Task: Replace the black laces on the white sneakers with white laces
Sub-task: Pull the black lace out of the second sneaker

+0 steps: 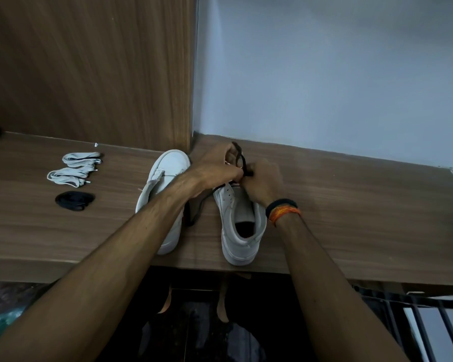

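Two white sneakers stand on the wooden shelf. The left sneaker (168,178) has no lace in it that I can see. Over the toe of the right sneaker (239,226), my left hand (217,163) and my right hand (263,182) both pinch a black lace (239,155). It loops up between them, and its loose end trails down between the shoes (194,210). Two bundled white laces (80,158) (68,176) and a coiled black lace (75,200) lie at the left.
The wooden shelf (351,205) ends at a front edge close under the sneakers' heels. A wood panel (89,69) and a pale wall (324,74) close off the back. Black metal bars (429,322) stand below at the right.
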